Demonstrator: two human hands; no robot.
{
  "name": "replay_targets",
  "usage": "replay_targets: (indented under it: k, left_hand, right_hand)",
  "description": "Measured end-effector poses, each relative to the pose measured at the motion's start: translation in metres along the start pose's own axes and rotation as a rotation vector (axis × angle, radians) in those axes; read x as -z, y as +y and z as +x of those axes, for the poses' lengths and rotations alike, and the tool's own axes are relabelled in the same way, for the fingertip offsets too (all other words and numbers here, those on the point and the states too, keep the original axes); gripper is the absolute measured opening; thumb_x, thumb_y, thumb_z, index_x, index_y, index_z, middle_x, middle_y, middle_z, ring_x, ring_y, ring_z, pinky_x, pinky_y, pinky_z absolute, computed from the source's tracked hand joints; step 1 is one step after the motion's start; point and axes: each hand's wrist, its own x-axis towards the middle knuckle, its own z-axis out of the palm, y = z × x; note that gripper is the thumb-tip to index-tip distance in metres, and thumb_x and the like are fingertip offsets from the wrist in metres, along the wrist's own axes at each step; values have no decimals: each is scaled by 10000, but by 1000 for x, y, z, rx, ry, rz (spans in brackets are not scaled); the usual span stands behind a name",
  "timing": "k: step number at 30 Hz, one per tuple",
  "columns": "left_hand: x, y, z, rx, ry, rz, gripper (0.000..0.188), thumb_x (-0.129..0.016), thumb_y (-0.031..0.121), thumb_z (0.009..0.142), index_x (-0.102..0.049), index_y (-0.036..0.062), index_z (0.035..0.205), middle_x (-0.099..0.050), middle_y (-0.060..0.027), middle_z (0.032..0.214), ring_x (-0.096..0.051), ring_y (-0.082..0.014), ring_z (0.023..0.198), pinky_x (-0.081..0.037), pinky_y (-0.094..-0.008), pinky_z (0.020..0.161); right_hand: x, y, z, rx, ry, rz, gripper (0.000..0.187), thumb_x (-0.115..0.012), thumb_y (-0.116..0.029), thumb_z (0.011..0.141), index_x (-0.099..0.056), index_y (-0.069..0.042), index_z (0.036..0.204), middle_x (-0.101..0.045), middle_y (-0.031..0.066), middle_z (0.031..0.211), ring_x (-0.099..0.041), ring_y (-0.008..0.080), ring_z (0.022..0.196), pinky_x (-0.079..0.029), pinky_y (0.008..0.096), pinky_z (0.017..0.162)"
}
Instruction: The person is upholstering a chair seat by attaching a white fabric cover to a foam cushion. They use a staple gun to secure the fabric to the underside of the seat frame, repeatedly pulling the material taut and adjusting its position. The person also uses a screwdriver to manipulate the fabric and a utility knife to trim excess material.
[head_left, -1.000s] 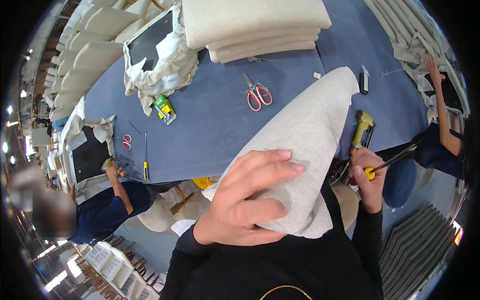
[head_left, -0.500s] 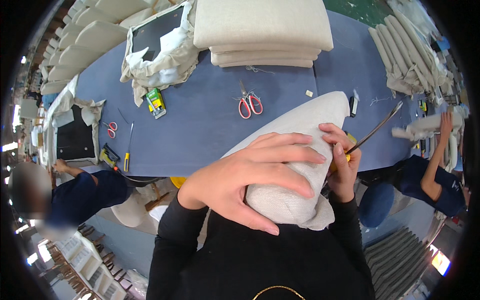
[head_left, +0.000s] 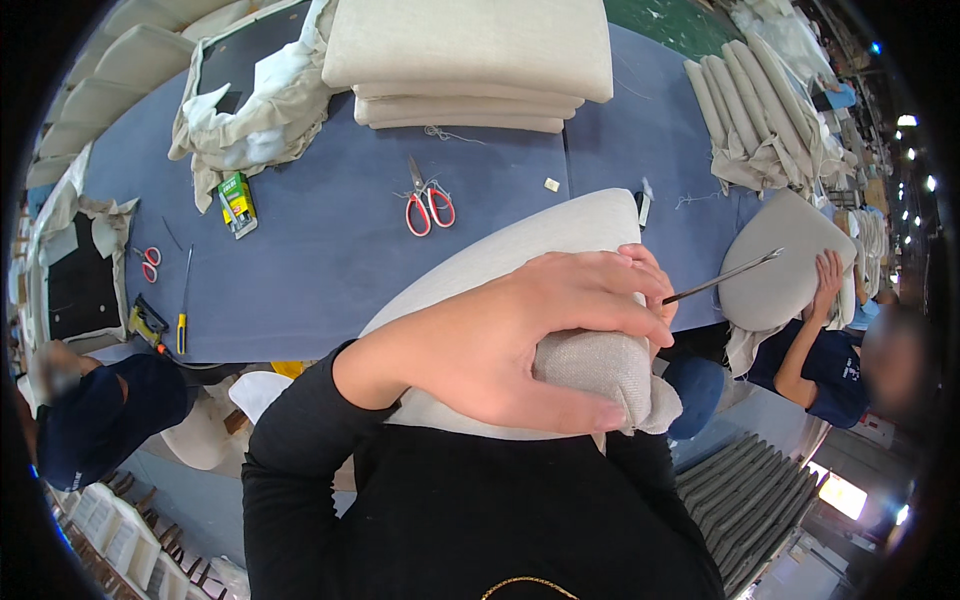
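A light beige fabric-covered seat cushion [head_left: 560,225] stands tilted against my body at the table's near edge. My left hand [head_left: 540,335] is closed over its right corner, fingers across the fabric and thumb pressing lower down. Gathered cloth [head_left: 665,405] bunches beneath that corner. My right hand [head_left: 645,265] is partly hidden behind the cushion and my left fingers. It is closed on a screwdriver, whose metal shaft [head_left: 725,274] points out to the right; the handle is hidden now.
Red-handled scissors [head_left: 430,210] and a green-yellow box [head_left: 238,205] lie on the blue table [head_left: 330,260]. Stacked cushions [head_left: 465,50] stand at the back. At left are a staple gun [head_left: 148,318] and another screwdriver [head_left: 184,300]. Co-workers sit at both sides; the right one holds a cushion [head_left: 785,260].
My left hand has slid right over the corner, toward my right hand. The screwdriver shaft is tilted lower. The view has shifted right, and the right co-worker now holds up a cushion.
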Motion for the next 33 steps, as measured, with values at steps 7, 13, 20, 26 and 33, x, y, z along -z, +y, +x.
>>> replay_targets:
  k: [7, 13, 20, 26, 33]
  left_hand:
    - [6, 7, -3, 43, 0, 57, 695, -910, 181, 774, -727, 67, 1435, -628, -201, 1576, -546, -417, 1511, -368, -556, 1291]
    - [5, 13, -10, 114, 39, 14, 752, -927, 219, 783, -695, 72, 1483, -587, -188, 1620, -549, -408, 1509, -394, -514, 1259]
    - [15, 15, -11, 175, -29, 17, 917, -991, 263, 732, -623, 71, 1550, -594, -178, 1598, -545, -410, 1506, -422, -491, 1231]
    - [-14, 48, -25, 309, 164, 411, 1018, -1006, 256, 714, -531, 32, 1586, -600, -213, 1580, -587, -449, 1453, -469, -506, 1192]
    - [-50, 57, -48, 366, 384, 822, 896, -999, 177, 653, -632, 21, 1456, -721, -195, 1416, -726, -386, 1277, -586, -460, 1014]
  right_hand:
    - [-15, -3, -1, 45, 38, -12, 478, -636, -468, 1136, -773, -14, 1201, -726, 244, 1350, -680, 312, 1240, -489, 492, 1139]
    - [-19, -16, -1, -40, 8, -48, 536, -630, -487, 1129, -771, 26, 1194, -718, 238, 1358, -674, 309, 1245, -484, 494, 1134]
    - [-32, -15, -4, -7, 61, -109, 557, -612, -487, 1131, -776, 42, 1193, -738, 251, 1327, -689, 314, 1226, -484, 484, 1133]
    - [-27, -13, 4, 19, 46, -99, 522, -628, -456, 1126, -776, 41, 1192, -756, 259, 1304, -701, 315, 1207, -502, 484, 1108]
    - [-18, -77, 16, -324, -8, 113, 477, -645, -281, 1034, -665, 63, 1364, -755, 265, 1313, -736, 270, 1062, -556, 389, 992]
